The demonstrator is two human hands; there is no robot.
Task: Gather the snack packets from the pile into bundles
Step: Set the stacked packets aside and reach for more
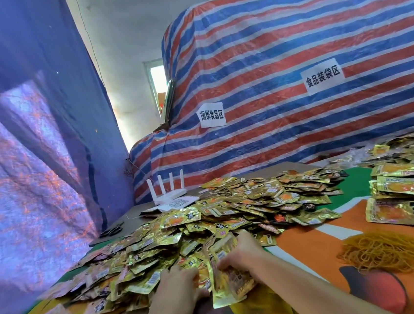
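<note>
A wide pile of gold snack packets covers the middle of the table. At its near edge, my right hand grips a small upright stack of gold packets, fingers curled over its top. My left hand rests beside that stack on the left, fingers bent against the packets; its grip is partly hidden. Finished bundles of packets are stacked at the right.
A heap of tan rubber bands lies on the orange cloth at the right. A white router and black scissors sit at the back left. A striped tarp rises behind the table, a blue curtain on the left.
</note>
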